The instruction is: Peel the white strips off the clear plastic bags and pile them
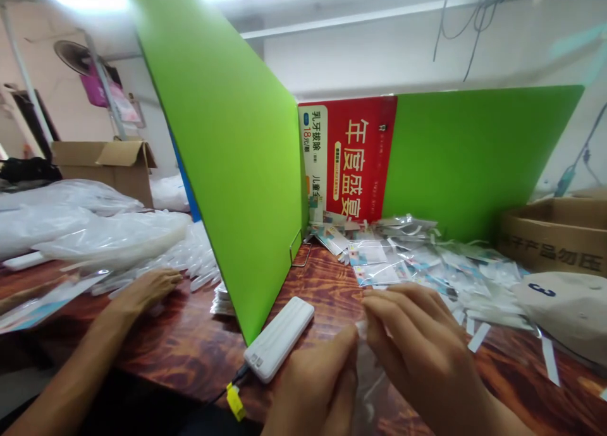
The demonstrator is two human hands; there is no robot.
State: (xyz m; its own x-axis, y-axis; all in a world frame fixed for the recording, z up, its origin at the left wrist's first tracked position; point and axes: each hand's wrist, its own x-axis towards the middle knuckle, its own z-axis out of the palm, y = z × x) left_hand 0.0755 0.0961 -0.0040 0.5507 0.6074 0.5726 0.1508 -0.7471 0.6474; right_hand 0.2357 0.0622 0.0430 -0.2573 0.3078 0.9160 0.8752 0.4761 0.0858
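Low in the middle of the view, my left hand is closed, thumb and fingers pinching one side of a clear plastic bag. My right hand pinches the bag's top edge from the other side. The bag hangs between the two hands, blurred, and I cannot make out whether anything is inside. Beyond my fingers lies a heap of flat clear packets with printed cards. Left of my left hand, a white power bank rests on the table, with a cable and yellow tag at its near end.
A green partition stands upright on the left, held by a wire bookend. Behind it, another person's hand reaches toward plastic-wrapped items. On the right are a cap and a cardboard box. A red poster backs the table.
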